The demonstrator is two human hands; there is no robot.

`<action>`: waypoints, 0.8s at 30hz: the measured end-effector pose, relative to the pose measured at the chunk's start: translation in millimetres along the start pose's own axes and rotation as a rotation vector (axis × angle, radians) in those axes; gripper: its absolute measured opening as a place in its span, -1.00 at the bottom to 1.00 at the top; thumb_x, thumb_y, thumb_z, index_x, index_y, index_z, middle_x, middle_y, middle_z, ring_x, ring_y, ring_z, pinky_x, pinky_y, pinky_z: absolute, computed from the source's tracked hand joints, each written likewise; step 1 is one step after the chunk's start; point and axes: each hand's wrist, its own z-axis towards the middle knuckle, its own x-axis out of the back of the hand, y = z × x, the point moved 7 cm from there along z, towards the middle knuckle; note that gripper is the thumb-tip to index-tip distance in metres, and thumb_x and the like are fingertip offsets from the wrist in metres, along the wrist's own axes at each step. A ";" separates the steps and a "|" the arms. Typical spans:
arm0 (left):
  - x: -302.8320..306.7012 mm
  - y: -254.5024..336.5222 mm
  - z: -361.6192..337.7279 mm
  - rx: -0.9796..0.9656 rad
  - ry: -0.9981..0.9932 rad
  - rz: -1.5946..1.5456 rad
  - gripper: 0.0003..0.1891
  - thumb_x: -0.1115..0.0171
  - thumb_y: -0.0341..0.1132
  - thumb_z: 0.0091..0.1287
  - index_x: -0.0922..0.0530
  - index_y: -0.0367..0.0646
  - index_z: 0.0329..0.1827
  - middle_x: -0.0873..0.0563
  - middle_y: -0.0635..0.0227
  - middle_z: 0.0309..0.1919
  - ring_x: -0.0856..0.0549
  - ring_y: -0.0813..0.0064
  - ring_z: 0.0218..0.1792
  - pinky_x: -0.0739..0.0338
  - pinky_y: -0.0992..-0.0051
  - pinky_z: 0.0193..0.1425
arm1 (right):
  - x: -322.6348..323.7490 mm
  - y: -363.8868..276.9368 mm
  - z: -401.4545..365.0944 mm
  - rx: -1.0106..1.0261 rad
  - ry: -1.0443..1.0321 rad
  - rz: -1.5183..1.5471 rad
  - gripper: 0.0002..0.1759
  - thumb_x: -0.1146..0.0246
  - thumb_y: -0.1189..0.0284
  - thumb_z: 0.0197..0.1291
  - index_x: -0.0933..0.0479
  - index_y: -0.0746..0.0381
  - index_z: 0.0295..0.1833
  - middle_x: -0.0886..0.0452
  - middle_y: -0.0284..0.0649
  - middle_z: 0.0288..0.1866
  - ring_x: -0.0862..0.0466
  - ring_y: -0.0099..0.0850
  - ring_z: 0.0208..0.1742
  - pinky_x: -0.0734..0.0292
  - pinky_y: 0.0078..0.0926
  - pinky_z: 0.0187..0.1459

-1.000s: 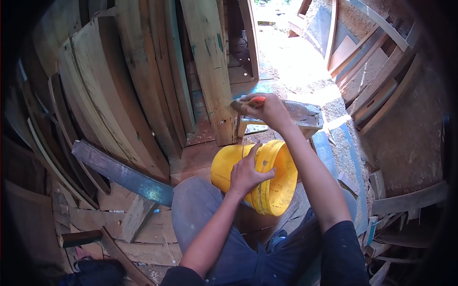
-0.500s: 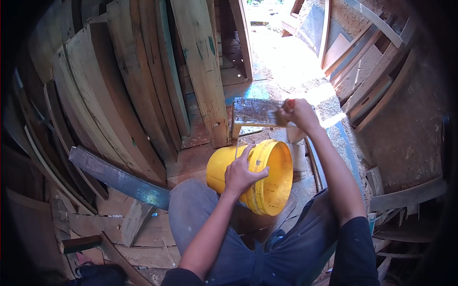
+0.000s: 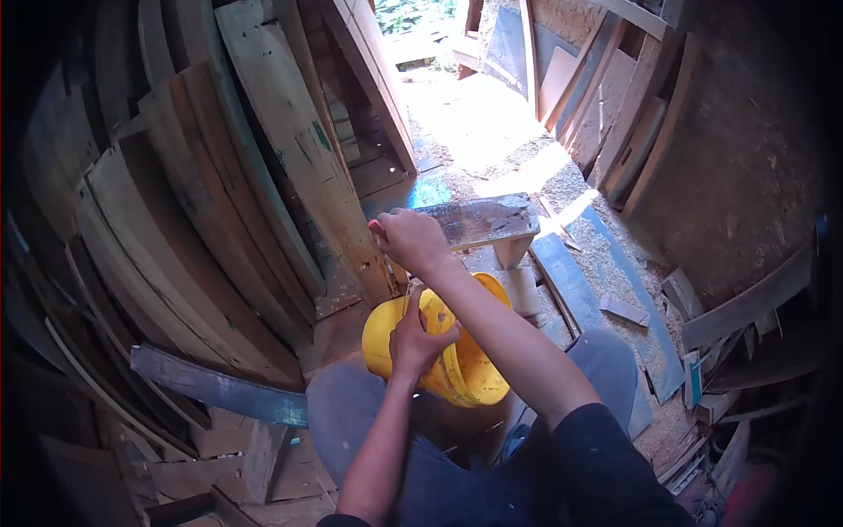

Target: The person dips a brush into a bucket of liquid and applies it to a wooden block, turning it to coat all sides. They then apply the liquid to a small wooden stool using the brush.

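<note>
I sit with a yellow bucket (image 3: 470, 364) tilted between my knees. My left hand (image 3: 416, 337) grips the near rim of the bucket. My right hand (image 3: 411, 239) is closed on a paintbrush with a red handle (image 3: 377, 227), held just above the bucket's far rim, at the left end of a small wooden stool (image 3: 487, 218). The stool's top is coated dark and wet-looking. The brush's bristles are mostly hidden by my hand.
Weathered planks (image 3: 263, 167) lean in a thick stack on the left. A dark blue-painted board (image 3: 215, 386) lies across the floor by my left knee. Sawdust covers the sunlit floor (image 3: 492, 132) ahead. More boards (image 3: 606, 105) lean against the earth wall on the right.
My right hand swept the brush from the stool's right end back to its left end, above the bucket. The view tilted and shifted. My left hand stayed on the bucket rim.
</note>
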 end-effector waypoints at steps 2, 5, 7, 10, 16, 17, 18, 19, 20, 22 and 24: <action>0.2 3.0 0.6 -0.010 0.006 -0.019 0.04 -0.56 0.04 -0.10 -0.29 0.00 0.52 -0.41 0.43 -0.63 -0.47 0.52 -0.60 -0.44 0.39 -0.40 | 7.0 5.7 -3.3 0.012 0.055 0.039 -0.62 -0.21 0.17 0.34 -0.62 0.24 -0.39 -0.68 -0.05 -0.41 -0.74 -0.07 -0.31 -0.65 -0.16 -0.28; 6.3 8.4 -2.1 -0.012 0.035 -0.004 0.01 -0.51 0.06 -0.08 -0.26 0.05 0.51 -0.50 0.35 -0.58 -0.61 0.38 -0.52 -0.52 0.26 -0.31 | 10.6 57.4 -18.7 -0.170 -0.036 0.231 -0.73 -0.32 0.23 0.22 -0.69 0.24 -0.32 -0.73 -0.04 -0.36 -0.75 -0.10 -0.27 -0.66 -0.18 -0.19; 10.7 8.5 -3.7 0.023 0.029 -0.012 0.00 -0.50 0.03 -0.08 -0.27 0.04 0.51 -0.45 0.38 -0.62 -0.56 0.41 -0.57 -0.51 0.29 -0.36 | 14.6 122.5 -33.0 -0.245 -0.039 0.278 -0.73 -0.39 0.22 0.15 -0.71 0.23 -0.28 -0.74 -0.07 -0.37 -0.75 -0.15 -0.31 -0.66 -0.19 -0.19; 13.4 2.0 -8.5 0.008 0.055 -0.027 -0.01 -0.50 0.00 -0.07 -0.28 0.04 0.51 -0.42 0.40 -0.64 -0.54 0.44 -0.59 -0.49 0.34 -0.39 | 44.8 206.0 -44.0 -0.363 -0.109 0.029 -0.71 -0.36 0.22 0.19 -0.71 0.26 -0.29 -0.74 -0.05 -0.38 -0.77 -0.14 -0.31 -0.67 -0.18 -0.13; 15.9 0.2 -9.8 -0.011 0.050 -0.038 0.01 -0.51 -0.03 -0.08 -0.26 0.03 0.53 -0.39 0.43 -0.64 -0.49 0.47 -0.61 -0.45 0.36 -0.41 | 63.2 165.6 -26.9 -0.331 -0.304 -0.328 -0.62 -0.08 0.39 0.42 -0.57 -0.15 0.27 -0.70 -0.10 -0.25 -0.75 -0.18 -0.14 -0.68 -0.16 -0.11; 15.7 0.5 -9.7 -0.008 0.038 -0.029 0.03 -0.52 -0.02 -0.07 -0.24 0.02 0.54 -0.39 0.44 -0.64 -0.48 0.48 -0.61 -0.44 0.36 -0.42 | 52.0 141.7 -21.8 -0.276 -0.261 -0.278 -0.69 -0.05 0.23 0.48 -0.66 -0.01 0.13 -0.71 -0.08 -0.24 -0.74 -0.17 -0.15 -0.67 -0.16 -0.13; 15.4 2.6 -10.5 -0.018 0.031 -0.015 0.03 -0.52 -0.02 -0.07 -0.24 0.02 0.54 -0.39 0.44 -0.64 -0.48 0.48 -0.61 -0.44 0.36 -0.42 | 33.1 127.3 -14.2 -0.310 -0.316 -0.212 -0.51 0.02 0.06 0.51 -0.71 0.16 -0.09 -0.72 -0.04 -0.25 -0.75 -0.13 -0.18 -0.67 -0.14 -0.15; 15.3 4.1 -11.1 -0.005 0.035 -0.038 0.01 -0.52 -0.09 -0.05 -0.23 -0.02 0.54 -0.35 0.47 -0.61 -0.42 0.55 -0.59 -0.38 0.45 -0.43 | 23.2 105.4 -6.0 -0.264 -0.307 -0.216 -0.42 0.05 0.00 0.50 -0.70 0.22 -0.19 -0.72 -0.01 -0.27 -0.76 -0.10 -0.19 -0.67 -0.13 -0.14; 16.7 3.4 -11.6 0.013 0.040 -0.055 0.00 -0.52 -0.15 -0.03 -0.22 -0.05 0.55 -0.32 0.51 -0.58 -0.36 0.61 -0.56 -0.32 0.53 -0.43 | 16.1 84.4 0.4 -0.218 -0.300 -0.214 -0.32 0.09 -0.06 0.50 -0.69 0.28 -0.28 -0.72 0.03 -0.28 -0.76 -0.07 -0.20 -0.68 -0.13 -0.14; 16.4 1.4 -13.0 0.011 0.055 -0.055 0.01 -0.52 -0.16 -0.02 -0.20 -0.06 0.56 -0.31 0.51 -0.57 -0.34 0.62 -0.56 -0.30 0.54 -0.44 | 18.6 61.2 17.6 -0.206 -0.229 -0.133 -0.46 -0.04 0.06 0.45 -0.68 0.28 -0.30 -0.71 0.03 -0.31 -0.75 -0.07 -0.25 -0.67 -0.11 -0.17; 17.1 1.4 -15.7 0.014 0.063 -0.062 0.06 -0.51 -0.18 -0.02 -0.13 -0.11 0.60 -0.29 0.55 -0.57 -0.32 0.66 -0.55 -0.28 0.57 -0.44 | 19.0 57.4 23.6 -0.197 -0.174 -0.077 -0.58 -0.17 0.17 0.40 -0.67 0.29 -0.33 -0.71 0.03 -0.35 -0.75 -0.06 -0.30 -0.66 -0.10 -0.19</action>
